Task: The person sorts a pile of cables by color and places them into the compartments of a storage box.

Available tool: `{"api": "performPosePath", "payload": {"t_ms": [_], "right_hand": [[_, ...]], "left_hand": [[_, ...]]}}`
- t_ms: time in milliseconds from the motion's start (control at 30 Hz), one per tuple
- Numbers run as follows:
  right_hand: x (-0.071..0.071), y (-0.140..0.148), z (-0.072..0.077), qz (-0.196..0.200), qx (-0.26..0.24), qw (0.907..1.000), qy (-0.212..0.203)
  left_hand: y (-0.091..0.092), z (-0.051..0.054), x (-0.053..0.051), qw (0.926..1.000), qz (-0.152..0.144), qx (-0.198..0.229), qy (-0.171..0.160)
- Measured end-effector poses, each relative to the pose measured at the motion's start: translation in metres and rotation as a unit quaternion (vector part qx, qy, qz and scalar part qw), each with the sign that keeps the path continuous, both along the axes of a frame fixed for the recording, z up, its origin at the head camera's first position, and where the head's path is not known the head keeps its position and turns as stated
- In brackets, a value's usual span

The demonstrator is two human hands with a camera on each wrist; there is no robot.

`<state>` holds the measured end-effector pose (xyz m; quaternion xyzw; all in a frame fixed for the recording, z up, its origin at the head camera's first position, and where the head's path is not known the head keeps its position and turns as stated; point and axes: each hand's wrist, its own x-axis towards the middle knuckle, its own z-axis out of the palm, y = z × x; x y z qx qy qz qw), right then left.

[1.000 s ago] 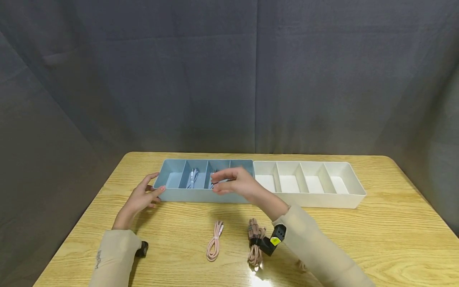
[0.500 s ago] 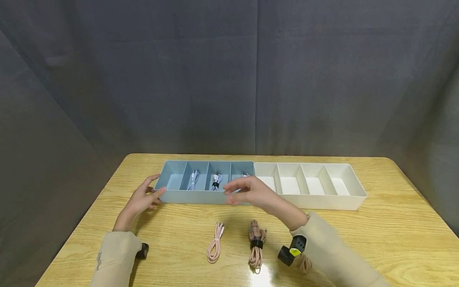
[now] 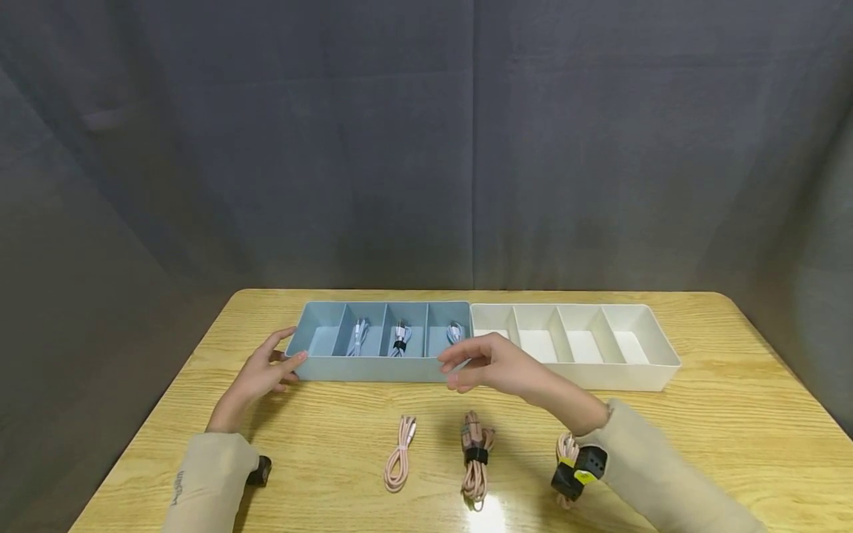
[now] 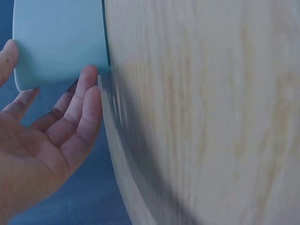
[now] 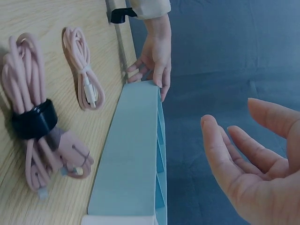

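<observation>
At centre, three pale-blue cables (image 3: 358, 337) lie in separate compartments of the blue box (image 3: 373, 369), seemingly done; three pink cables (image 3: 397, 455), lower centre to lower right on the counter (image 3: 320, 481), seem left over. The left hand's (image 3: 256, 370) fingers hold the box's end; the right hand's (image 3: 498, 366) hang apart, gripping nothing.

I'm seeing bare table (image 3: 436, 474) between left cable (image 3: 402, 446) and middle bundle (image 3: 476, 455); the left hand (image 3: 265, 370) is blocking the left end of the blue tray (image 3: 373, 369).

On the table (image 3: 313, 485), cable bundles (image 3: 476, 443) lie before two adjoining trays (image 3: 373, 368).
</observation>
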<state>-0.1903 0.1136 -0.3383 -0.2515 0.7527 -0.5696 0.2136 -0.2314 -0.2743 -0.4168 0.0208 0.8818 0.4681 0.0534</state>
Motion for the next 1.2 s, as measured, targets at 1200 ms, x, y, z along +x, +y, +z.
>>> {"api": "performPosePath", "payload": {"t_ms": [1200], "right_hand": [[0.014,0.075,-0.018,0.004,0.02,0.9998,-0.008]], "left_hand": [[0.003,0.003,-0.001,0.9997,0.002,-0.02,0.009]]}}
